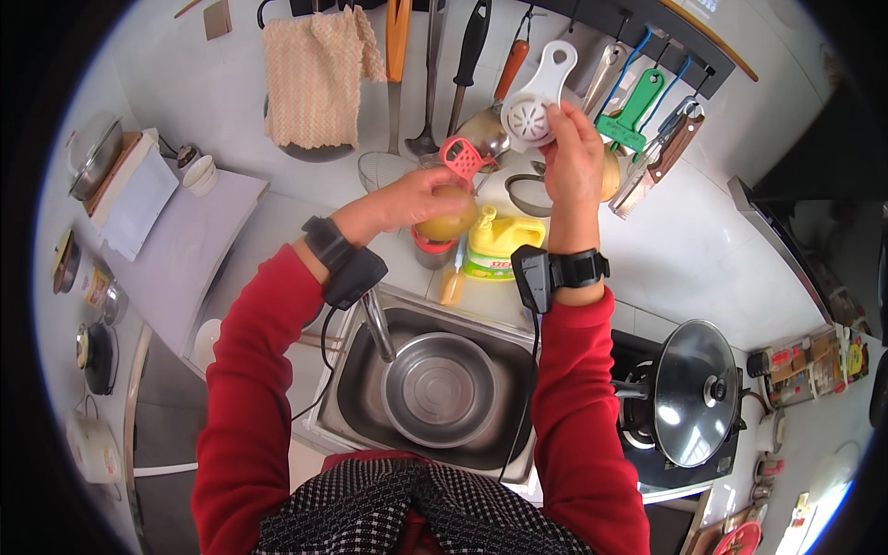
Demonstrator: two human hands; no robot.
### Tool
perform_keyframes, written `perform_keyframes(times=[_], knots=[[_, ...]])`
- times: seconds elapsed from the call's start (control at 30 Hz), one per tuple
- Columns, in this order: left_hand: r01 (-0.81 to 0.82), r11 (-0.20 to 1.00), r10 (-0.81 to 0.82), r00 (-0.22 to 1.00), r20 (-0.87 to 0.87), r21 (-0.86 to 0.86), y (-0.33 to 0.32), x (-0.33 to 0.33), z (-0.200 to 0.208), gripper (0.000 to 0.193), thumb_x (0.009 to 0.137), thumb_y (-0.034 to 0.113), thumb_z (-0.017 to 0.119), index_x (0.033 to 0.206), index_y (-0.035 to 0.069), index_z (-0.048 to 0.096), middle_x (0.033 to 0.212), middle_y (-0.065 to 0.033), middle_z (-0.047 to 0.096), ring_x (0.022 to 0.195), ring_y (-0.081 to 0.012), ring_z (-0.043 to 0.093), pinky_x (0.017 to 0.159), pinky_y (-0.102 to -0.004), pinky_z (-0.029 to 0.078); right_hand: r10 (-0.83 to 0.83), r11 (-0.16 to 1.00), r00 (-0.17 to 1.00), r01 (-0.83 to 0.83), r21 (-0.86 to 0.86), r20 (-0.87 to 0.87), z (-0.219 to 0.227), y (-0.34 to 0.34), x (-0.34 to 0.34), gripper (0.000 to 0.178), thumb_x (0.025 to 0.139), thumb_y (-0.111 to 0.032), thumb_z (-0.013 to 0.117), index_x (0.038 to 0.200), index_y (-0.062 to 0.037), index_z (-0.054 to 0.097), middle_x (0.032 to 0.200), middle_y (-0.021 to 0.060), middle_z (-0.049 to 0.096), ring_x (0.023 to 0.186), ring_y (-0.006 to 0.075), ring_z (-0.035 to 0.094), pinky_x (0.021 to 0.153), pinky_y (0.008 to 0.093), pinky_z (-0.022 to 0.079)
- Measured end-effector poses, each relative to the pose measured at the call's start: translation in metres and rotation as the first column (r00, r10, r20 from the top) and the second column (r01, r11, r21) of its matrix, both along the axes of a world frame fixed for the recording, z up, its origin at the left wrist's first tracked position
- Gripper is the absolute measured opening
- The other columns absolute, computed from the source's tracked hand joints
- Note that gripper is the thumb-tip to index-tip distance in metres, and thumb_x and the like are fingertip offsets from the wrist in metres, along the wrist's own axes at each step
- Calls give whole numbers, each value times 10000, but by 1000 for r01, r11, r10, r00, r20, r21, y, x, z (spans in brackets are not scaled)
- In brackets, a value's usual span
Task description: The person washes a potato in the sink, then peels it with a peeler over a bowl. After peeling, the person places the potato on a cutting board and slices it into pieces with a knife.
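My left hand [421,199] is closed round a yellow-brown potato-like lump [450,222], its fingers partly hiding it. A red plastic tool with a pierced, holed head [462,155] sticks up from the same hand; its lower part is hidden. My right hand [575,153] pinches the edge of a white egg separator [529,120], its slotted bowl facing me and its looped handle [561,57] pointing up. Below the left hand stands a red-rimmed container [433,250]. Between my arms is a yellow jug [504,242], with a yellow-ended brush [451,287] beside it.
A steel basin [439,388] sits in the sink [347,398] under the faucet [377,324]. At right, a glass-lidded pan [694,407] stands on the stove. On the wall rail hang a cloth [314,79], a green peeler [638,106], and several other utensils. A pale board [185,213] lies at left.
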State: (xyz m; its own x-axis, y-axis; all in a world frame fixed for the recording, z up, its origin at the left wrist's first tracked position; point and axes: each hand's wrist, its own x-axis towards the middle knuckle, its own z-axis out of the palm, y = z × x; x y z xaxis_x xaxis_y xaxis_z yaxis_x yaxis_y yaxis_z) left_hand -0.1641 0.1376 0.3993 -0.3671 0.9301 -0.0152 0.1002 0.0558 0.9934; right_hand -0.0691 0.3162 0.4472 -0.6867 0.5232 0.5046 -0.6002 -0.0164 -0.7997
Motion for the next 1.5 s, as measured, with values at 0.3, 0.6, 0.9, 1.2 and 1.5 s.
perform_keyframes(times=[0.3,0.6,0.9,1.2,1.5], knots=[[50,999,-51,997,-50,-17,2,-1,-13,365,771,240,628,1073,60,528,1007,-42,559,917,-123,532,812,-267,434,6,997,998,-11,-71,-68,26,14,-29,185,843,-150,533,949,2,551,826,55,592,737,152,587,639,280,487],[100,994,-104,991,-87,-52,-1,-2,-26,368,783,220,615,1100,61,516,1032,-39,556,935,-117,521,818,-269,430,-12,999,990,6,-44,-141,11,21,-41,212,840,-178,541,943,4,571,790,30,596,672,87,548,613,221,443],[91,990,-99,992,-74,-107,2,-1,-26,376,788,221,607,1117,66,512,1047,-41,555,933,-118,521,818,-273,430,-31,996,991,18,-92,-131,17,23,-40,212,843,-152,542,977,11,533,852,63,591,748,161,582,674,293,482],[79,996,-82,993,-81,-45,-5,-13,-49,377,780,275,609,1078,71,501,985,-46,544,789,-120,557,427,-255,464,-135,980,955,90,178,263,-147,-13,12,217,864,-174,499,962,11,557,838,29,609,709,68,518,645,223,430],[26,988,-35,998,-56,-152,-9,-15,-47,335,799,232,602,1086,84,511,969,-52,552,779,-123,561,449,-243,483,-512,788,586,31,614,628,-310,-46,-28,363,773,-178,557,1023,73,477,909,270,568,823,401,554,716,414,459]])
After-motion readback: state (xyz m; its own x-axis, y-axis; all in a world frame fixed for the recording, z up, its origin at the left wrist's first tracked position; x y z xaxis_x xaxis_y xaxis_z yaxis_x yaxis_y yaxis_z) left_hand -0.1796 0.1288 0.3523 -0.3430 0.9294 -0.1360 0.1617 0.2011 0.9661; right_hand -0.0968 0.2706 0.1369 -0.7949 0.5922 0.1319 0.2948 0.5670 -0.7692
